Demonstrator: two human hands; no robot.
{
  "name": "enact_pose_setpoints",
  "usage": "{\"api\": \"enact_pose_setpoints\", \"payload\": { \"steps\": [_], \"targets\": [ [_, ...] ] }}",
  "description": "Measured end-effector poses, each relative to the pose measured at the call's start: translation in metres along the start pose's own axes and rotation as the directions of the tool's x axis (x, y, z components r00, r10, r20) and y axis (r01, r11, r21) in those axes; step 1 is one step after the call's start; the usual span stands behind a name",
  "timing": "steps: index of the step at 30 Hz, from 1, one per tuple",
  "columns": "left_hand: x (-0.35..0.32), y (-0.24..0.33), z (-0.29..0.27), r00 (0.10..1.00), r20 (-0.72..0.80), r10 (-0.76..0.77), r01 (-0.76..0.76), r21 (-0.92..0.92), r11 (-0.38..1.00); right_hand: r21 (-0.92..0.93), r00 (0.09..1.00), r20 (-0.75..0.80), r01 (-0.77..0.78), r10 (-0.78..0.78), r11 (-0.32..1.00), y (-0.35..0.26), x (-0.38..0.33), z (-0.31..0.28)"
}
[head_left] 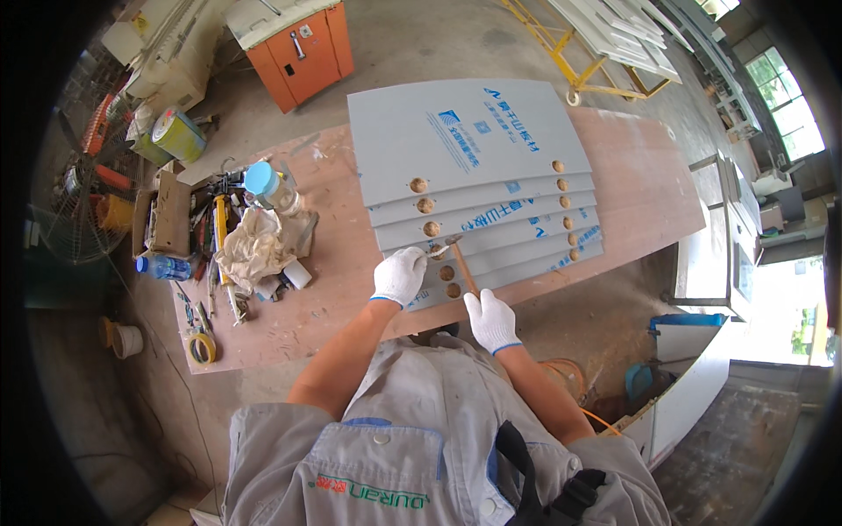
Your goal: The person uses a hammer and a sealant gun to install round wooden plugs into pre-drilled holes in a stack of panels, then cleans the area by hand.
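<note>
In front of me lies a fanned stack of grey panels (pixel 456 136) with blue print, each lower one showing as a strip. Round bored holes with bare wood inside run down both sides of the stack. My right hand (pixel 491 320), in a white glove, is closed round the wooden handle of a hammer (pixel 467 270). The hammer's head is over the left row of holes, close to my left fingertips. My left hand (pixel 401 276), also gloved, rests at the panels' left edge with its fingers pinched beside a hole; what they hold is too small to make out.
The panels lie on a reddish-brown worktable (pixel 324 202). On its left are a jar with a blue lid (pixel 261 179), crumpled cloth (pixel 254 248), a blue bottle (pixel 164 267), a tape roll (pixel 203 349) and loose tools. Behind stands an orange cabinet (pixel 303 61); a yellow rack (pixel 579 66) is at far right.
</note>
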State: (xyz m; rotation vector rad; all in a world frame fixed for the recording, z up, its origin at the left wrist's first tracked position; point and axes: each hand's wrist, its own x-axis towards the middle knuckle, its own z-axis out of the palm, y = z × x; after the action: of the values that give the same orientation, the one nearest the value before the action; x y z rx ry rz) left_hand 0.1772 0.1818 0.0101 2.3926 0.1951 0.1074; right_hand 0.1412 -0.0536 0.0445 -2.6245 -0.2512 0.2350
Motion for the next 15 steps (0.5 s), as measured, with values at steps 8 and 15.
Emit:
{"api": "enact_pose_setpoints", "payload": {
  "steps": [8, 15],
  "targets": [
    [-0.002, 0.003, -0.004, 0.999, 0.011, -0.033, 0.034, -0.021, 0.999, -0.030, 0.999, -0.035, -0.002, 0.001, 1.000, 0.008, 0.001, 0.007],
    [-0.014, -0.011, -0.019, 0.998, -0.055, -0.026, 0.024, -0.026, 0.999, -0.059, 0.994, -0.087, 0.062, -0.067, 0.996, 0.012, -0.001, 0.012]
  ]
}}
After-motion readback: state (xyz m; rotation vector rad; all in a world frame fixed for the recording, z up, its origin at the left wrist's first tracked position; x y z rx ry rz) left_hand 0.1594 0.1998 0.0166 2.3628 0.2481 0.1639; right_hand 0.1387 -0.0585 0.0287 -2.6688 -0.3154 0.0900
